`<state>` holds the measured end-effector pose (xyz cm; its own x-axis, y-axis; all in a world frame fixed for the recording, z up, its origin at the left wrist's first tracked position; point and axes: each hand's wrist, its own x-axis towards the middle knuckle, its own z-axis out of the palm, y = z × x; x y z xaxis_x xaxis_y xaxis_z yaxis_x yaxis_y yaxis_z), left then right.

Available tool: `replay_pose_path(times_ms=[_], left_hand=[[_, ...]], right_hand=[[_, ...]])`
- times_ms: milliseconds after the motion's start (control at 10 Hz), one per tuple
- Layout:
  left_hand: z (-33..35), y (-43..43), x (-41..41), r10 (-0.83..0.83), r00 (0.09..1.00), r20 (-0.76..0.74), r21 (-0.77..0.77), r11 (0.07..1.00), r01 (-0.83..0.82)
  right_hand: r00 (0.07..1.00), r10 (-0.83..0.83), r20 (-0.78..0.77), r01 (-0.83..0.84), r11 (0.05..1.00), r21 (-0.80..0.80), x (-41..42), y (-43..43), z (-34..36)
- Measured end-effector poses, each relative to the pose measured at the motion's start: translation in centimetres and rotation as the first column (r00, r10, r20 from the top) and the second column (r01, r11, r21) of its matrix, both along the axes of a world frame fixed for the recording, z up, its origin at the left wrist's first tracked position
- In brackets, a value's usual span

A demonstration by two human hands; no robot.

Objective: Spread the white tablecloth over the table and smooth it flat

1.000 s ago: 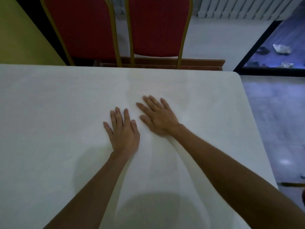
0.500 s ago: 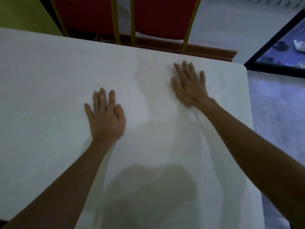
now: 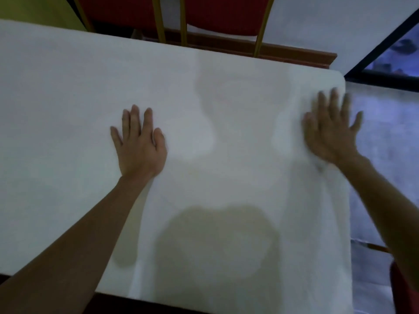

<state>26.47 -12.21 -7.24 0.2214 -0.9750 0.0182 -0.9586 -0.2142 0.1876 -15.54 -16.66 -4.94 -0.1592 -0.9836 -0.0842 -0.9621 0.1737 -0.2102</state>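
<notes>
The white tablecloth (image 3: 68, 98) covers the whole table top and hangs over the right edge. My left hand (image 3: 139, 143) lies flat on the cloth near the middle, palm down, fingers close together and pointing away from me. My right hand (image 3: 331, 130) is pressed flat at the table's right edge near the far right corner, fingers spread; it is blurred. Both hands hold nothing. Soft folds run in the cloth from my right hand toward the near edge.
Two red chairs with gold frames (image 3: 226, 17) stand behind the far edge. A brown wooden ledge (image 3: 294, 56) runs behind them. Pale floor (image 3: 385, 166) lies to the right, with a dark-framed glass panel (image 3: 390, 53) at the far right. A red object (image 3: 401, 288) shows at the bottom right.
My right hand has slid from the middle of the cloth out to the right edge. My left hand has moved a little to the left. The hands are now wide apart.
</notes>
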Motion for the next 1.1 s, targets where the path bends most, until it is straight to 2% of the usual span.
replay_pose_path(times_ms=[100, 200, 300, 400, 500, 600, 700, 800, 900, 1000, 1100], left_hand=[[0.0, 0.3, 0.2, -0.013, 1.000, -0.008, -0.015, 1.000, 0.013], [0.0, 0.2, 0.6, -0.036, 0.999, -0.024, -0.015, 0.999, 0.036], [0.0, 0.1, 0.9, -0.039, 0.999, -0.028, 0.025, 0.999, 0.039], [0.5, 0.5, 0.2, 0.022, 0.998, -0.059, 0.064, 0.998, -0.019], [0.7, 4.8, -3.3, -0.044, 0.993, -0.107, 0.050, 0.998, 0.049], [0.2, 14.7, -8.0, -0.328, 0.945, -0.014, 0.066, 0.942, 0.328], [0.4, 22.8, -9.4, -0.434, 0.901, 0.003, 0.140, 0.892, 0.429], [1.2, 27.3, -8.3, -0.476, 0.879, 0.011, 0.252, 0.852, 0.459], [3.1, 28.9, -6.7, -0.514, 0.857, -0.040, 0.398, 0.778, 0.486], [6.3, 29.5, -4.8, -0.482, 0.864, -0.145, 0.533, 0.698, 0.479], [9.1, 31.0, -2.3, -0.415, 0.891, -0.182, 0.625, 0.651, 0.431]], right_hand=[[0.934, 0.356, -0.015, -0.356, 0.934, -0.017, 9.9, 6.7, -1.1], [0.954, 0.298, -0.030, -0.297, 0.954, 0.027, 11.0, 10.0, -1.7], [1.000, -0.027, -0.001, 0.027, 0.999, 0.044, 5.3, 12.0, -1.3], [0.963, -0.267, 0.026, 0.265, 0.962, 0.060, 1.8, 15.9, -1.3], [0.974, -0.226, -0.013, 0.226, 0.974, -0.012, 4.4, 20.8, -1.5], [0.999, -0.041, 0.013, 0.041, 0.999, 0.020, 9.0, 27.9, -1.9], [0.992, -0.126, -0.004, 0.126, 0.992, 0.025, 10.2, 34.1, -2.1], [0.967, -0.256, -0.002, 0.256, 0.965, 0.058, 9.3, 38.1, -1.4], [0.956, -0.293, 0.023, 0.288, 0.948, 0.136, 10.2, 40.8, -0.3], [0.971, -0.200, 0.129, 0.172, 0.965, 0.200, 14.4, 41.1, 2.1], [0.972, 0.092, 0.217, -0.129, 0.978, 0.162, 19.6, 40.2, 3.9]])
